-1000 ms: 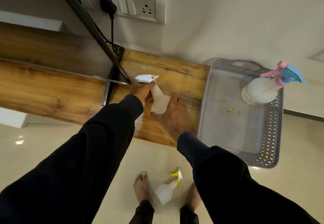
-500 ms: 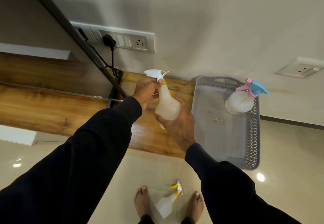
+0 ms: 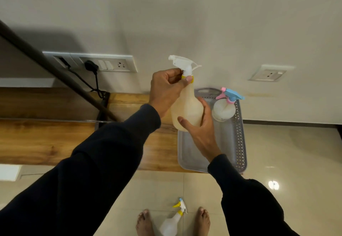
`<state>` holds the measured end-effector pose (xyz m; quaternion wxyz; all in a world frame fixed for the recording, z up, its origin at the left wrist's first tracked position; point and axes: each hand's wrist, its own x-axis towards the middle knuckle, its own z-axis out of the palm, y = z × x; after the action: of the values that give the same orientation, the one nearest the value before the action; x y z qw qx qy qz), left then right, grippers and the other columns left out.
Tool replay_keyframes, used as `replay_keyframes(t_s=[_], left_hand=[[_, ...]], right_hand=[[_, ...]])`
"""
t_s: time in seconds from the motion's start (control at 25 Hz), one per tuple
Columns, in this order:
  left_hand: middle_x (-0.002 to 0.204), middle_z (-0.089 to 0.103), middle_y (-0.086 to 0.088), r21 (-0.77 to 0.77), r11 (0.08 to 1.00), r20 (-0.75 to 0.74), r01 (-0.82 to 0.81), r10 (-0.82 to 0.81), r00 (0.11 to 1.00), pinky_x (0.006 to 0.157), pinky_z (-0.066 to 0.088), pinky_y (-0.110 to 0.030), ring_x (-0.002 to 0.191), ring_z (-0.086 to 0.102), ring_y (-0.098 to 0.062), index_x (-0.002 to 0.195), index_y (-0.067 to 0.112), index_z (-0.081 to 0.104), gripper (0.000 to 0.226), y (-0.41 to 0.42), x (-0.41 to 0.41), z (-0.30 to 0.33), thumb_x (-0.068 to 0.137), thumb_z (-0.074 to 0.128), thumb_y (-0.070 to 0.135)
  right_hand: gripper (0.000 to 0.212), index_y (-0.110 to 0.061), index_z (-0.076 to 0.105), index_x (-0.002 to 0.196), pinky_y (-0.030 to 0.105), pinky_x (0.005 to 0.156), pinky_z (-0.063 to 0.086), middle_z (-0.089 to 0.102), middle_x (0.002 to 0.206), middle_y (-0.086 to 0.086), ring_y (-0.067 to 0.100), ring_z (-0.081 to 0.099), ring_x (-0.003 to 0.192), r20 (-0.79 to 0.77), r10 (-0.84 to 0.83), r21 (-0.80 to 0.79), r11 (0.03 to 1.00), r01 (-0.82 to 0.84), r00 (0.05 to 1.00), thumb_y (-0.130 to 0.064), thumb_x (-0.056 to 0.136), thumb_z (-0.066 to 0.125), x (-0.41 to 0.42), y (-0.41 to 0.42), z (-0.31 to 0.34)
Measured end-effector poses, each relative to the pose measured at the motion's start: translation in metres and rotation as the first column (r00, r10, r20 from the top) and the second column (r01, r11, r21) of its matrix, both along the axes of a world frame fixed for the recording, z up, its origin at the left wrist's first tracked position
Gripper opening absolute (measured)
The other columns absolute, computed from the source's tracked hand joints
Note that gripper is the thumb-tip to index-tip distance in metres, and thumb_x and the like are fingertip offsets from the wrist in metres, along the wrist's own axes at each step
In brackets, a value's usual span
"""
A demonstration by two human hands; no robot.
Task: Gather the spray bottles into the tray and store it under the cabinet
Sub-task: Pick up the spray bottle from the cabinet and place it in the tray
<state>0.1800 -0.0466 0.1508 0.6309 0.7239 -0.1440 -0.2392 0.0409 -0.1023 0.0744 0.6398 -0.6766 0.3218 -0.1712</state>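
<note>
I hold a translucent spray bottle with a white trigger head upright in the air, over the left edge of the grey tray. My left hand pinches its yellow neck collar. My right hand cups its lower body from the right. Inside the tray's far end stands a second bottle with a blue and pink trigger. A third bottle with a yellow and white trigger lies on the floor between my bare feet.
The tray rests on the right end of a wooden cabinet top, partly overhanging it. A dark TV edge and stand slant across the left, with a plugged cable at the wall sockets. Glossy tiled floor lies to the right.
Both hands have lifted the white-headed bottle off the cabinet top and carried it up and to the right, toward the tray. The view has tilted upward.
</note>
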Motion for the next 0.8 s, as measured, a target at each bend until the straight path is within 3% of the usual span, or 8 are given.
replay_keyframes(t_s=[0.08, 0.2, 0.36, 0.48, 0.56, 0.68, 0.8], left_hand=[[0.108, 0.078, -0.008, -0.002, 1.0, 0.047, -0.009, 0.009, 0.999, 0.088, 0.061, -0.043, 0.099, 0.075, -0.018, 0.117, 0.005, 0.072, 0.036, -0.014, -0.018, 0.004, 0.084, 0.077, 0.017], [0.109, 0.077, -0.013, -0.007, 0.999, 0.099, 0.033, -0.032, 0.995, 0.093, 0.059, -0.044, 0.101, 0.074, -0.022, 0.116, 0.0, 0.072, 0.035, -0.028, -0.037, 0.007, 0.083, 0.077, 0.012], [0.114, 0.075, -0.016, 0.005, 0.993, 0.106, 0.122, -0.122, 0.987, 0.096, 0.058, -0.044, 0.105, 0.073, -0.025, 0.12, -0.003, 0.068, 0.034, -0.032, -0.038, 0.014, 0.087, 0.072, 0.007], [0.117, 0.072, -0.021, -0.004, 0.973, 0.038, 0.231, -0.231, 0.972, 0.094, 0.059, -0.041, 0.109, 0.071, -0.031, 0.123, -0.008, 0.065, 0.033, -0.031, -0.033, 0.019, 0.092, 0.064, 0.003], [0.119, 0.071, -0.022, -0.011, 0.952, -0.011, 0.307, -0.307, 0.952, 0.091, 0.06, -0.034, 0.108, 0.071, -0.028, 0.126, -0.007, 0.063, 0.032, -0.032, -0.031, 0.021, 0.095, 0.058, 0.003], [0.123, 0.07, -0.021, -0.053, 0.949, -0.101, 0.31, -0.314, 0.944, 0.093, 0.059, -0.034, 0.109, 0.069, -0.027, 0.128, -0.006, 0.061, 0.035, -0.033, -0.034, 0.019, 0.095, 0.059, 0.004], [0.117, 0.072, -0.018, -0.042, 0.971, -0.093, 0.236, -0.24, 0.966, 0.085, 0.06, -0.03, 0.101, 0.071, -0.024, 0.125, -0.003, 0.065, 0.039, -0.036, -0.039, 0.017, 0.088, 0.071, 0.009]], right_hand=[[0.109, -0.036, 0.028, 0.146, 0.01, 0.086, 0.049, 0.044, 0.138, -0.015, -0.006, 0.049, 0.117, -0.044, -0.137, -0.119, 0.984, 0.131, 0.99, -0.066, 0.056, 0.083, -0.009, 0.004, -0.001], [0.108, -0.033, 0.03, 0.142, 0.018, 0.088, 0.047, 0.047, 0.136, -0.009, 0.007, 0.05, 0.117, -0.067, -0.271, -0.2, 0.947, 0.253, 0.96, -0.062, 0.054, 0.086, -0.017, 0.003, -0.002], [0.09, -0.049, 0.034, 0.128, 0.01, 0.082, 0.049, 0.049, 0.125, -0.021, -0.004, 0.052, 0.111, -0.038, -0.153, -0.174, 0.974, 0.144, 0.988, -0.056, 0.056, 0.087, -0.029, -0.015, 0.002], [0.086, -0.039, 0.048, 0.131, 0.026, 0.084, 0.058, 0.061, 0.125, -0.012, 0.005, 0.06, 0.113, 0.051, 0.024, 0.056, 0.998, -0.027, 0.998, -0.046, 0.056, 0.09, -0.042, -0.03, 0.004], [0.086, -0.031, 0.052, 0.132, 0.03, 0.081, 0.059, 0.066, 0.123, -0.005, 0.012, 0.065, 0.111, 0.105, 0.098, 0.184, 0.976, -0.116, 0.99, -0.039, 0.056, 0.091, -0.048, -0.037, 0.005], [0.083, -0.041, 0.051, 0.127, 0.028, 0.08, 0.059, 0.064, 0.122, -0.01, 0.007, 0.064, 0.11, 0.091, 0.054, 0.145, 0.987, -0.067, 0.994, -0.042, 0.055, 0.091, -0.049, -0.037, 0.006], [0.08, -0.054, 0.045, 0.121, 0.019, 0.079, 0.057, 0.056, 0.121, -0.025, -0.007, 0.057, 0.11, 0.051, -0.009, 0.043, 0.999, 0.007, 0.999, -0.049, 0.054, 0.088, -0.046, -0.037, 0.007]])
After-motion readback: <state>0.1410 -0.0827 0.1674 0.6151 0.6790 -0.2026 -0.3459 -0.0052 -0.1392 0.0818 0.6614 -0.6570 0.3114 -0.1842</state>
